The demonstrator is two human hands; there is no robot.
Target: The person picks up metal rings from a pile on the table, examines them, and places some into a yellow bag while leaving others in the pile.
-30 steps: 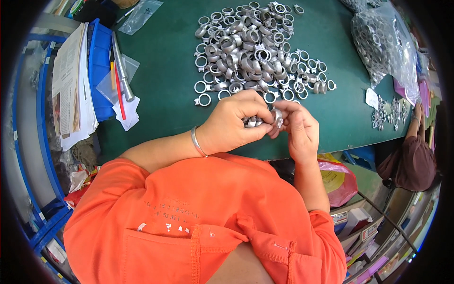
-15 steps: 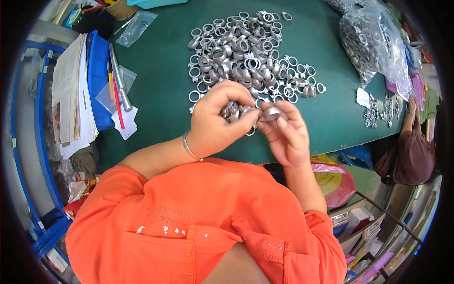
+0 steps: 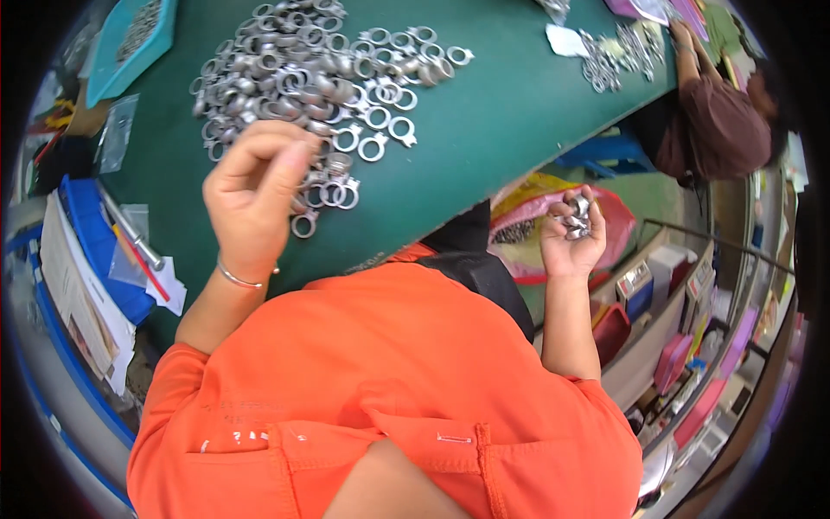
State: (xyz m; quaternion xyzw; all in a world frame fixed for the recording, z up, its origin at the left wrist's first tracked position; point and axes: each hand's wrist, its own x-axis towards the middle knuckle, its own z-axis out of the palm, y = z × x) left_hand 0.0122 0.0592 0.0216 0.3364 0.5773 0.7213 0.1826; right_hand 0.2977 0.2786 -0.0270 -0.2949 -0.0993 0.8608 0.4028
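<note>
A heap of grey metal rings with small lugs (image 3: 277, 69) lies on the green table. At its near side my left hand (image 3: 255, 186) is closed, thumb and forefinger drawn together; whatever they may pinch is hidden. Several loose rings (image 3: 333, 192) lie just right of that hand. Off the table's near edge, out to the right, my right hand (image 3: 572, 246) is palm up, its fingers curled around several shiny metal rings (image 3: 574, 218). Behind and below it is an open pink and red plastic bag (image 3: 616, 221) with small grey metal pieces (image 3: 513, 232) inside.
A turquoise tray (image 3: 108, 73) of small metal parts is at the far left. Papers (image 3: 73, 285) and a blue tray (image 3: 117, 268) stand at the left. Another person in a brown top (image 3: 718, 130) is at the far right, near smaller metal parts (image 3: 618, 56).
The view has turned right. My hands, which were together over the table with rings, are now apart; the right has swung out to the plastic bag with rings in it.
</note>
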